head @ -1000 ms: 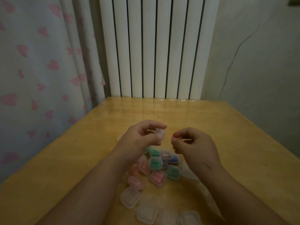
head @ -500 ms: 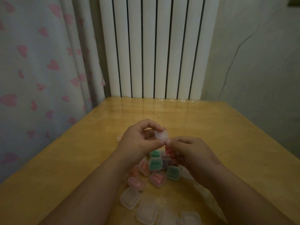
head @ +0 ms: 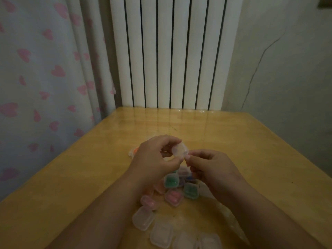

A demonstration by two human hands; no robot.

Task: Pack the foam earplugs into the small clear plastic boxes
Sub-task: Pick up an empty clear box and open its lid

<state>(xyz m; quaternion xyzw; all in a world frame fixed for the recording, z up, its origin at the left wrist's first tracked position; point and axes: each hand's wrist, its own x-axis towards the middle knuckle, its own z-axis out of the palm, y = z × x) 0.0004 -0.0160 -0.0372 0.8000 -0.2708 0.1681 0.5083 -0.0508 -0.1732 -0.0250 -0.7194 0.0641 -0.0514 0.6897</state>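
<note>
Observed left hand [head: 158, 157] lifted above table [head: 71, 177], forearm entering from lower left, wrist bent slightly. Recorded fingers arched over and thumb set beneath a clear box [head: 179, 150], gripping it in the air, clear of the surface. Logged right hand [head: 213, 169] just beside it at the same height, back of hand up, fingers curled, tips meeting the box's lower right edge. Could not tell whether those tips pinch anything: hidden behind the knuckles. Noted filled boxes [head: 171, 180] clustered on the table under and between both wrists, with green and pink earplugs [head: 173, 197] showing through the walls. Noted empty boxes [head: 143, 218] in a row nearer the body, between the forearms. Found crumpled clear bag [head: 228, 218] beneath right forearm. Marked a blurred orange item [head: 134, 151] just behind the left hand; could not identify it.
</note>
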